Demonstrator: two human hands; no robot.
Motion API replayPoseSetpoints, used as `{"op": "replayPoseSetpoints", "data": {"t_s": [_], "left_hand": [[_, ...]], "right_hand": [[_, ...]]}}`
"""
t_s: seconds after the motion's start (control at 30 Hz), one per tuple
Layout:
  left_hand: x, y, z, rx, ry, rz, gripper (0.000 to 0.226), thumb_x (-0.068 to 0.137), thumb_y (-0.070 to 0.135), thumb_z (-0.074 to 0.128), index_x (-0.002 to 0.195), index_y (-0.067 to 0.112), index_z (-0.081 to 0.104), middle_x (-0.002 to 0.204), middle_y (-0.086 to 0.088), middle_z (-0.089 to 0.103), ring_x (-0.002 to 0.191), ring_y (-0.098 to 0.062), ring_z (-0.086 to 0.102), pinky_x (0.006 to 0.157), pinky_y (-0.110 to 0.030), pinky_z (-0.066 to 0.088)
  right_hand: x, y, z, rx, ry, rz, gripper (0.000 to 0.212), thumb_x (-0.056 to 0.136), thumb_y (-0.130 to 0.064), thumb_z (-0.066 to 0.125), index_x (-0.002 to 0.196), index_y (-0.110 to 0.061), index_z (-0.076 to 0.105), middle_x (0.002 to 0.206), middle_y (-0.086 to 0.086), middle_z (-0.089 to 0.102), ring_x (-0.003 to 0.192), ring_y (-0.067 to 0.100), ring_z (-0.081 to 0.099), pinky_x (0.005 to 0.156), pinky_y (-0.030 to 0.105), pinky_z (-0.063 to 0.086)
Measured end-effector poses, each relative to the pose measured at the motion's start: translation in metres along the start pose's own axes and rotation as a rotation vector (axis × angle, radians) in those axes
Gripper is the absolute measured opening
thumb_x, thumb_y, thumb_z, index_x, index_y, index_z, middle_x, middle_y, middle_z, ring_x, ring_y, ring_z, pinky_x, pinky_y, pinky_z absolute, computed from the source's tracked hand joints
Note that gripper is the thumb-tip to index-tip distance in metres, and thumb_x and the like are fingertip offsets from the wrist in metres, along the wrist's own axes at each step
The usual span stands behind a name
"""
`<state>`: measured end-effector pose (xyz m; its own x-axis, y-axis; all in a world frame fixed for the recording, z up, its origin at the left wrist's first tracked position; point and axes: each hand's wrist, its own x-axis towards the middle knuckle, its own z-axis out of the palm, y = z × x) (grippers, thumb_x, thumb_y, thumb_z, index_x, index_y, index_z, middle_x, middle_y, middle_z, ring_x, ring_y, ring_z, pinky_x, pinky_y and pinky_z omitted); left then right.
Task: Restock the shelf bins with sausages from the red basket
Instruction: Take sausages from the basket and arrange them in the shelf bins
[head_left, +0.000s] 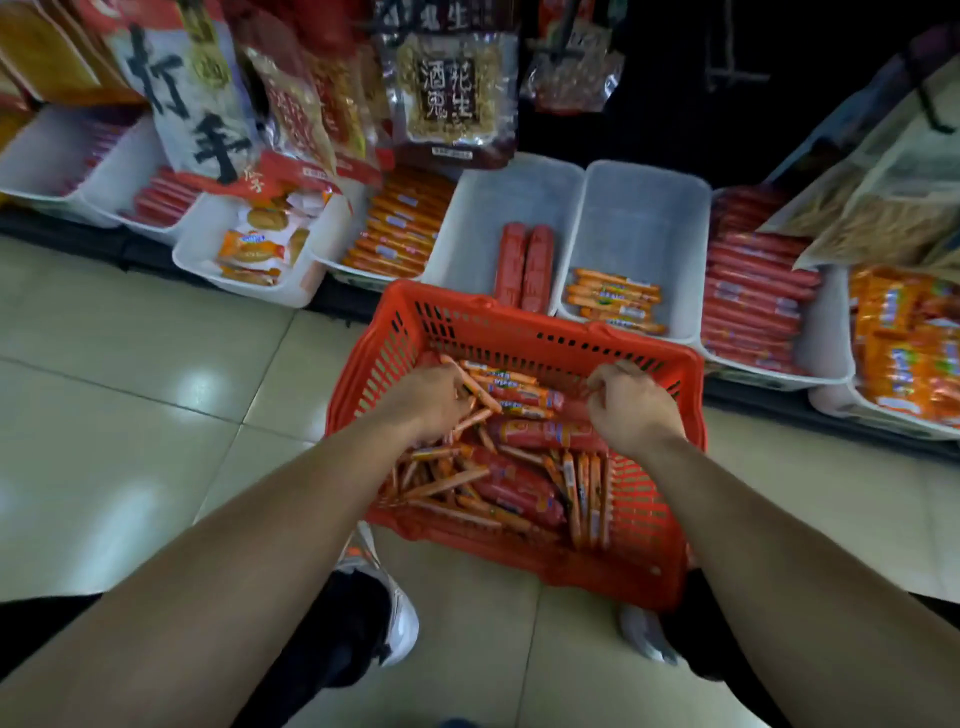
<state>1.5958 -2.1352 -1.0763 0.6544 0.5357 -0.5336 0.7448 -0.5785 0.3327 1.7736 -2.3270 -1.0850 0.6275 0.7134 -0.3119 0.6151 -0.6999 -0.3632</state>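
Note:
The red basket (519, 332) stands on the floor in front of the shelf, filled with thin orange sausages (457, 483) and thick red sausages (545, 434). Both my hands are inside it. My left hand (431, 400) grips several thin orange sausages at the basket's left side. My right hand (631, 402) has its fingers curled into the pile near the far right corner; what it holds is hidden. Just beyond the basket, a white bin (498, 208) holds two thick red sausages (524, 267), and the white bin next to it (649, 208) holds a few thin orange ones (615, 301).
More white bins line the low shelf: orange sausages (400, 228) at centre left, red sausages (753, 301) at right, snack packs (254, 249) at left. Hanging snack bags (452, 88) overhang the bins. My shoes (384, 613) stand on the tiled floor beside the basket.

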Motion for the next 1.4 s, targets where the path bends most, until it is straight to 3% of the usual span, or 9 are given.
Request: {"op": "replayPoseSetpoints", "data": {"t_s": [0.2, 0.5, 0.7, 0.9, 1.07, 1.13, 1.2, 1.27, 1.4], "left_hand": [[0.010, -0.039, 0.062, 0.100, 0.006, -0.107, 0.048, 0.093, 0.047, 0.054, 0.126, 0.012, 0.051, 0.129, -0.015, 0.054, 0.120, -0.037, 0.047, 0.103, -0.045, 0.040], [0.058, -0.055, 0.098, 0.109, 0.127, -0.288, 0.081, 0.088, 0.051, 0.060, 0.148, 0.008, 0.026, 0.148, -0.019, 0.039, 0.135, -0.039, 0.039, 0.108, -0.050, 0.034], [0.078, -0.055, 0.106, 0.051, 0.184, -0.373, 0.090, 0.087, 0.054, 0.061, 0.149, 0.000, 0.024, 0.145, -0.028, 0.036, 0.134, -0.043, 0.035, 0.113, -0.049, 0.031], [0.083, -0.049, 0.101, -0.267, 0.053, -0.521, 0.094, 0.086, 0.044, 0.072, 0.152, 0.005, 0.019, 0.152, -0.025, 0.029, 0.133, -0.040, 0.043, 0.108, -0.043, 0.040], [0.070, -0.051, 0.092, -0.490, 0.043, -0.482, 0.089, 0.082, 0.039, 0.077, 0.148, 0.007, 0.027, 0.136, -0.013, 0.055, 0.120, -0.033, 0.058, 0.103, -0.038, 0.047], [0.057, -0.049, 0.082, -0.403, 0.003, -0.436, 0.083, 0.085, 0.036, 0.074, 0.148, 0.008, 0.027, 0.134, -0.016, 0.055, 0.117, -0.035, 0.059, 0.100, -0.041, 0.049], [0.043, -0.046, 0.069, -0.348, -0.025, -0.363, 0.081, 0.085, 0.031, 0.073, 0.147, 0.010, 0.026, 0.128, -0.015, 0.059, 0.107, -0.035, 0.063, 0.092, -0.042, 0.053], [0.029, -0.043, 0.052, -0.360, -0.035, -0.289, 0.074, 0.084, 0.027, 0.075, 0.142, 0.013, 0.032, 0.115, -0.011, 0.064, 0.091, -0.028, 0.066, 0.074, -0.035, 0.052], [-0.005, -0.028, 0.002, -0.266, 0.037, -0.144, 0.063, 0.082, 0.027, 0.076, 0.134, 0.016, 0.043, 0.107, -0.004, 0.063, 0.088, -0.023, 0.065, 0.071, -0.029, 0.045]], "right_hand": [[0.003, 0.028, 0.080, -0.141, -0.349, 0.115, 0.063, 0.089, -0.037, 0.059, 0.146, -0.019, 0.040, 0.150, 0.013, 0.035, 0.136, 0.038, 0.038, 0.107, 0.046, 0.041], [0.053, 0.044, 0.130, -0.278, -0.433, 0.127, 0.083, 0.090, -0.050, 0.056, 0.157, -0.020, 0.017, 0.163, 0.011, 0.018, 0.148, 0.034, 0.019, 0.117, 0.051, 0.022], [0.060, 0.045, 0.141, -0.305, -0.481, 0.092, 0.078, 0.086, -0.065, 0.054, 0.146, -0.019, 0.037, 0.153, 0.014, 0.035, 0.138, 0.037, 0.034, 0.109, 0.048, 0.037], [0.048, 0.036, 0.145, -0.042, -0.539, 0.249, 0.096, 0.088, -0.054, 0.061, 0.155, -0.006, 0.013, 0.153, 0.021, 0.037, 0.137, 0.042, 0.040, 0.112, 0.049, 0.036], [0.041, 0.029, 0.134, -0.091, -0.631, 0.185, 0.075, 0.096, -0.052, 0.051, 0.153, -0.009, 0.030, 0.165, 0.012, -0.004, 0.151, 0.037, -0.004, 0.121, 0.053, -0.005], [0.034, 0.026, 0.125, -0.075, -0.599, 0.172, 0.059, 0.098, -0.049, 0.052, 0.133, -0.002, 0.056, 0.161, 0.018, 0.023, 0.147, 0.034, 0.023, 0.122, 0.051, 0.005], [0.026, 0.022, 0.112, -0.047, -0.529, 0.172, 0.053, 0.095, -0.048, 0.056, 0.121, -0.001, 0.061, 0.134, 0.020, 0.058, 0.126, 0.033, 0.052, 0.108, 0.042, 0.038], [0.015, 0.017, 0.093, -0.053, -0.471, 0.170, 0.047, 0.093, -0.048, 0.059, 0.113, -0.005, 0.062, 0.116, 0.015, 0.066, 0.107, 0.031, 0.062, 0.083, 0.033, 0.049], [-0.009, 0.002, 0.044, 0.034, -0.341, 0.154, 0.050, 0.086, -0.051, 0.064, 0.120, -0.015, 0.058, 0.113, 0.012, 0.067, 0.099, 0.030, 0.064, 0.083, 0.035, 0.052]]}}
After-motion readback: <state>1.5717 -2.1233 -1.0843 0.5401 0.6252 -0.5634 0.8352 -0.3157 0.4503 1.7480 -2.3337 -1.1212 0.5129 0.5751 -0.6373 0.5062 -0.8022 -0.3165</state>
